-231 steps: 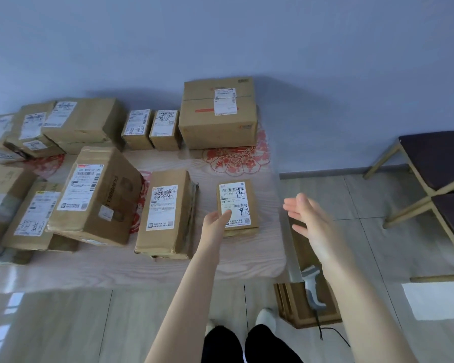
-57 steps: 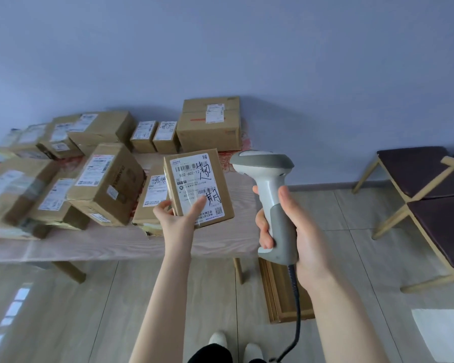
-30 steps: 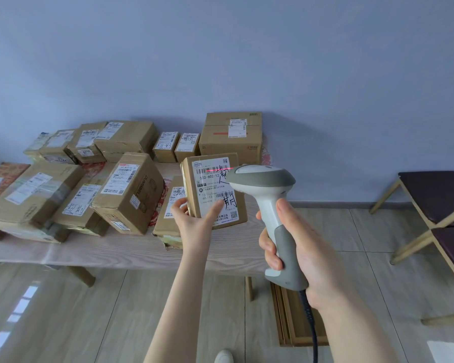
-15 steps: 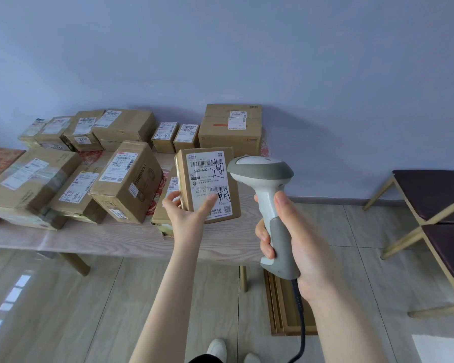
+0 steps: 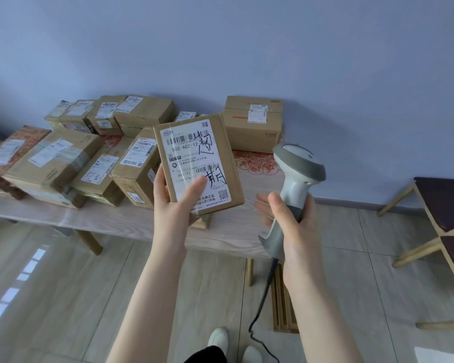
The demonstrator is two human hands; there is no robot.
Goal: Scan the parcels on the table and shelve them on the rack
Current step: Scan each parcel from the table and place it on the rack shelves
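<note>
Head view: left hand (image 5: 173, 205) grips one flat, white-labelled cardboard parcel (image 5: 222, 145), right hand (image 5: 296, 224) curls round one grey plastic scanner (image 5: 296, 161), roughly ten brown boxes (image 5: 254, 134) crowd the woodgrain table (image 5: 110, 217).

Two forearms reach in from the near edge, bare along their whole visible length, down to the left hand (image 5: 173, 205) and the right hand (image 5: 294, 218). Low between them a patch of black trouser fabric (image 5: 205, 356) shows, above a pair of white round-toed shoes (image 5: 219, 339).
</note>
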